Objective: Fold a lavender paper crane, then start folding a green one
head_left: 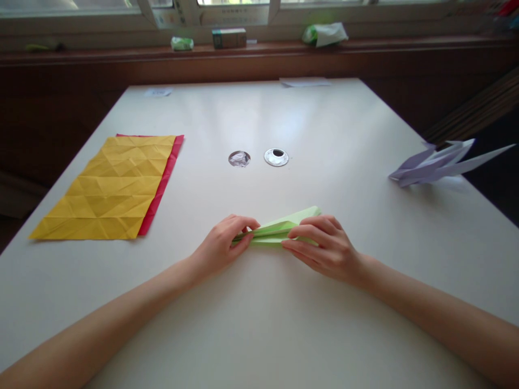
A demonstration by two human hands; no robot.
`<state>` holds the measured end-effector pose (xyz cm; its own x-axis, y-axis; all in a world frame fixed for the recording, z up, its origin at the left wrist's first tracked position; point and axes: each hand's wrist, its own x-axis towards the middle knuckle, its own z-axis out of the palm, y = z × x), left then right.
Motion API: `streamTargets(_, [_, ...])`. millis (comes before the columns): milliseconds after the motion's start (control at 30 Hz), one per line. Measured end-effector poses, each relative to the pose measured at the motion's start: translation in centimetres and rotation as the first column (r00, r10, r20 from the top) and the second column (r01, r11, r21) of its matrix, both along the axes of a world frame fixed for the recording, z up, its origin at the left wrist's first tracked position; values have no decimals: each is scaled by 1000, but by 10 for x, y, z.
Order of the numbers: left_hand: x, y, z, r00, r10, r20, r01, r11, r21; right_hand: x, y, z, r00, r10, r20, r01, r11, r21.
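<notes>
A light green sheet of folded origami paper [275, 229] lies near the middle of the white table, with several layers and creases showing. My left hand [224, 241] pinches its narrow left end between thumb and fingers. At the right part of the paper, my right hand [320, 243] grips the lower edge and layers, its fingers bent over them. The paper's upper right corner sticks out above my right fingers. What lies under the right fingers is hidden.
Creased yellow paper [109, 186] lies over red paper [162, 186] on the left. A purple folded paper figure [425, 165] stands at the right edge. Two round holes, one a metal-rimmed grommet [276, 158], sit mid-table. Small packets and a box [229, 38] rest on the windowsill.
</notes>
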<state>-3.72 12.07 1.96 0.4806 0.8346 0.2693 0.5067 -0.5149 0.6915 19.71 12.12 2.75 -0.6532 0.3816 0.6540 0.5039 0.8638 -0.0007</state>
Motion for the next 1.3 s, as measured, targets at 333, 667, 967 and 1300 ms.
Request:
streamTargets(333, [-2, 2, -5, 989, -146, 15, 145, 986, 88, -1, 0, -1, 997, 61, 56, -58, 996, -63])
streamTargets(667, [1, 0, -5, 996, -68, -49, 71, 996, 62, -2, -3, -3, 997, -5, 74, 9, 998, -60])
streamTargets(967, [0, 0, -5, 991, 13, -135, 10, 985, 170, -5, 1, -2, 997, 22, 70, -8, 982, -188])
streamTargets(1300, [6, -6, -2, 954, -51, -295, 139, 948, 286, -8, 0, -4, 992, -30, 125, 55, 979, -198])
